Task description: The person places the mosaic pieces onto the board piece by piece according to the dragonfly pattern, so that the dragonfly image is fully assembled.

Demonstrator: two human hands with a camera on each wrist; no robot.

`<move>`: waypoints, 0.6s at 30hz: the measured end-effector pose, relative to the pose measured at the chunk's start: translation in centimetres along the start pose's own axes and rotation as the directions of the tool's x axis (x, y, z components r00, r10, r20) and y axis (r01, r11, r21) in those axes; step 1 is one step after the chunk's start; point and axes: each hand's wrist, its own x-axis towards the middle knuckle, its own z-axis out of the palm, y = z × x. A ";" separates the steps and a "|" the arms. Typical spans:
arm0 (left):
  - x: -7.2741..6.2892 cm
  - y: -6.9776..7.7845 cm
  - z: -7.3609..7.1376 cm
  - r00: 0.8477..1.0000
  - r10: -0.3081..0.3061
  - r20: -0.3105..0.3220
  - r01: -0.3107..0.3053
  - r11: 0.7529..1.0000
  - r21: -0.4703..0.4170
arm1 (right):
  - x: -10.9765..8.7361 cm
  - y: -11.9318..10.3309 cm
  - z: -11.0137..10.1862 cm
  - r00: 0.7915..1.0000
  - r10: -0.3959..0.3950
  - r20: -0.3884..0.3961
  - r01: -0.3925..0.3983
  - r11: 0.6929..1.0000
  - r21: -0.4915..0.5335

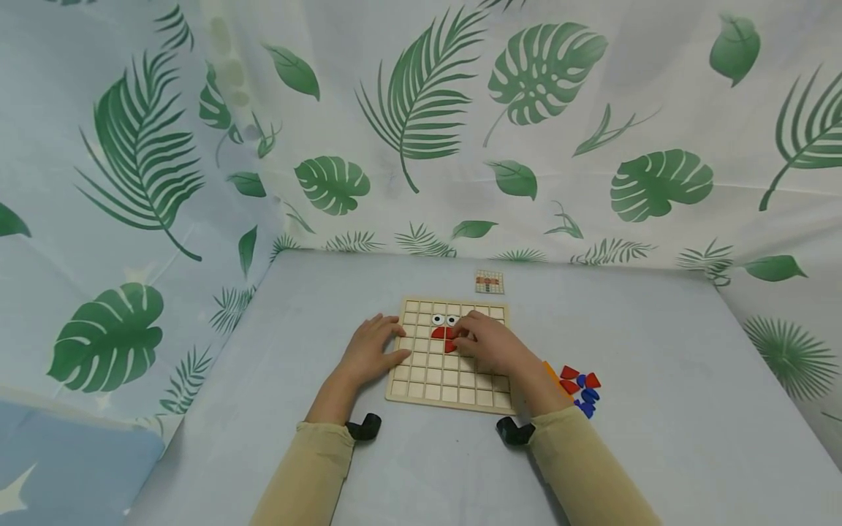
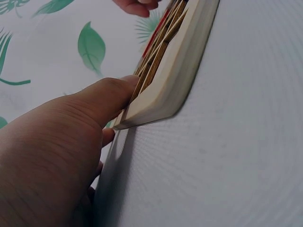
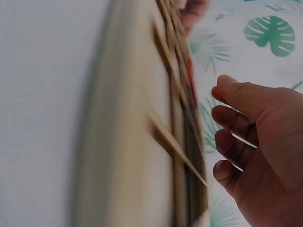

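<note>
A square wooden grid board [image 1: 421, 376] lies on the table. Two white eye pieces [image 1: 438, 320] sit in its upper part, with several red pieces [image 1: 438, 333] just below them. At the board's left edge rests my left hand [image 1: 370, 351], its thumb [image 2: 111, 94] on the rim and the other fingers beside it. My right hand [image 1: 493, 342] hovers over the board, fingertips right by the red pieces. In the right wrist view, its fingers [image 3: 232, 142] are loosely bent and nothing shows between them.
Loose red pieces [image 1: 569, 372] and blue pieces [image 1: 590, 395] lie right of the board, beside an orange piece [image 1: 550, 371] partly behind my right forearm. A small pattern card [image 1: 490, 282] lies beyond the board. Leaf-print curtains [image 1: 447, 190] hang behind the table.
</note>
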 end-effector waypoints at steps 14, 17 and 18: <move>-0.1 0.2 -0.2 1.000 0.003 -0.008 -0.004 1.000 -0.007 | -5.2 4.3 -6.3 0.989 0.149 0.001 -0.149 0.987 -0.062; -0.1 0.3 -0.2 1.000 0.000 -0.008 0.000 1.000 -0.007 | -7.0 5.4 -7.5 0.982 0.187 -0.002 -0.187 0.980 -0.065; -0.1 0.3 -0.2 1.000 0.000 -0.008 0.000 1.000 -0.009 | -7.6 5.8 -7.8 0.980 0.200 -0.006 -0.200 0.977 -0.067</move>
